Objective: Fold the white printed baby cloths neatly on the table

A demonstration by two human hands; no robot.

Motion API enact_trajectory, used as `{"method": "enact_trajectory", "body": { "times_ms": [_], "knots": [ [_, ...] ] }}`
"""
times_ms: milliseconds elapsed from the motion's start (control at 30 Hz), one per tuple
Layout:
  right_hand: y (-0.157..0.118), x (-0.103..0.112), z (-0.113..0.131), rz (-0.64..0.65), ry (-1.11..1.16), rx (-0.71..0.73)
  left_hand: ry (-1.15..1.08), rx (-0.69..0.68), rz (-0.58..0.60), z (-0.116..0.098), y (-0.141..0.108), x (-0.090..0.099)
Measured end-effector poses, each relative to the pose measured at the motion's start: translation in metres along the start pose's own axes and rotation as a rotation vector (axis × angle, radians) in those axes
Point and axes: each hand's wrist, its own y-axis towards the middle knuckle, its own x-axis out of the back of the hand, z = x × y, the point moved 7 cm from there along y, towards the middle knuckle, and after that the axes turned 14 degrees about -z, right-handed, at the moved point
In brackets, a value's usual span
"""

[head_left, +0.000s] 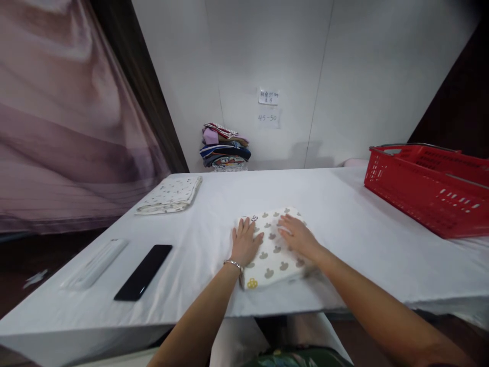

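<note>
In front of me on the white-covered table (214, 204) lies a folded cream cloth (273, 260) printed with grey mushroom-like shapes and a yellow one at its near left corner. My left hand (245, 242) rests on its left part, fingers spread, a bracelet at the wrist. On its right part lies my right hand (298, 234), fingers stretched out and slightly blurred. Both palms face down on the cloth, and neither hand grips it. Another folded cloth (171, 193), white with small dark prints, sits at the table's far left.
A black phone (143, 272) and a white elongated object (95, 265) lie on the left. At the right edge stands a red plastic basket (431, 188). Behind the table a stack of folded clothes (225, 148) is against the wall, near paper notes (268, 117). A pink curtain (72, 112) hangs left.
</note>
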Motion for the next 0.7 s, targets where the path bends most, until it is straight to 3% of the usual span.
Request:
{"method": "enact_trajectory", "body": {
  "times_ms": [133, 267, 333, 467, 600, 700],
  "knots": [
    [0.007, -0.015, -0.058, 0.112, -0.156, -0.175, 0.018, 0.03, 0.001, -0.002, -0.003, 0.004],
    [0.006, -0.024, -0.073, 0.139, -0.01, -0.215, -0.037, 0.058, 0.001, -0.002, -0.001, 0.004],
    [0.004, -0.016, -0.08, 0.087, 0.145, -0.303, -0.102, 0.076, 0.008, 0.0, 0.003, 0.003],
    [-0.016, 0.008, -0.111, -0.065, 0.488, -0.673, -0.286, 0.187, 0.005, 0.011, 0.004, 0.005],
    [-0.05, 0.02, -0.129, -0.05, 0.666, -0.878, -0.345, 0.297, -0.076, 0.024, -0.016, 0.02],
    [-0.068, 0.023, -0.133, -0.014, 0.685, -0.969, -0.286, 0.344, -0.041, 0.03, -0.037, 0.03]
  ]
}}
